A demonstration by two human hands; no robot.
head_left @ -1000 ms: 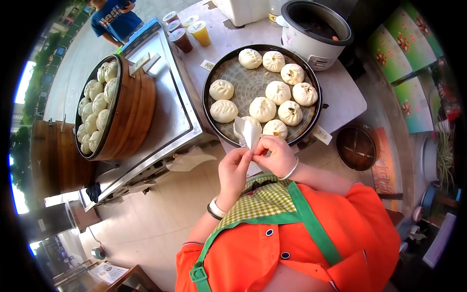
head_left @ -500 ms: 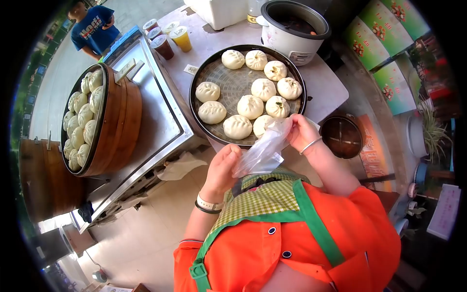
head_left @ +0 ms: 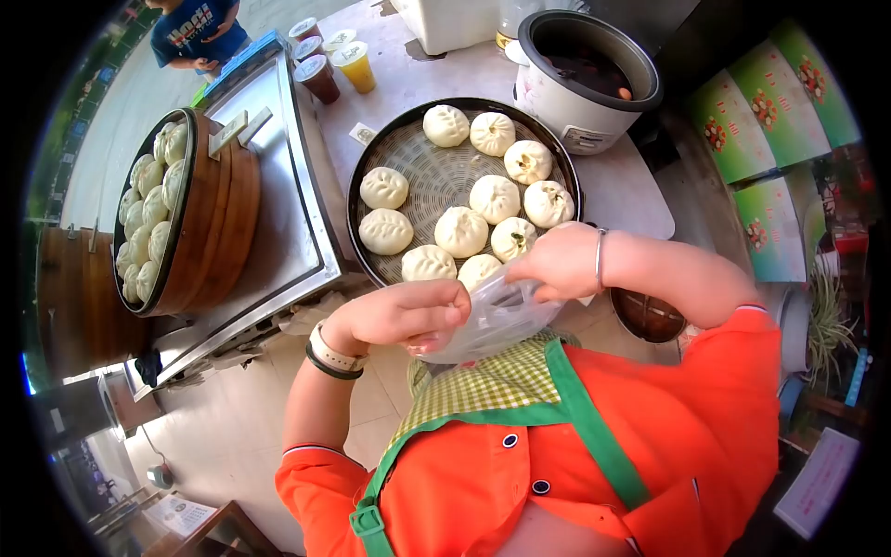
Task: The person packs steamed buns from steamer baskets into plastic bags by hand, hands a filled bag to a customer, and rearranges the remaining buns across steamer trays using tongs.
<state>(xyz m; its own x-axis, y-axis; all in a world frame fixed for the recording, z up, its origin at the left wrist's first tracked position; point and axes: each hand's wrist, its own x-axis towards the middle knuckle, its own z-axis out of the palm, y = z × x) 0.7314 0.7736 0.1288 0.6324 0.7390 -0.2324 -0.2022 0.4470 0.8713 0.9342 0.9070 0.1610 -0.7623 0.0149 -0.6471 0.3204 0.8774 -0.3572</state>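
Observation:
A clear plastic bag (head_left: 497,320) hangs between my two hands, in front of my checked apron. My left hand (head_left: 408,314) has its fingers curled on the bag's left side. On the other side my right hand (head_left: 555,262) pinches the bag's edge, close to the rim of the round steamer tray (head_left: 356,232). Several steamed buns (head_left: 461,231) lie on the tray's woven mat, mostly along its right and near sides. The bun nearest the bag (head_left: 480,271) is partly covered by it. Nothing can be made out inside the bag.
To the left, a bamboo steamer (head_left: 209,218) full of buns stands on a metal counter (head_left: 288,186). Sealed drink cups (head_left: 354,67) and a rice cooker (head_left: 580,102) with dark liquid are behind the tray. A person in a blue shirt (head_left: 197,32) stands beyond the counter.
The bag has been spread wider as my hands moved apart, my left hand leftward. My right wrist has turned so its back faces up. The person at the counter shifted their hands.

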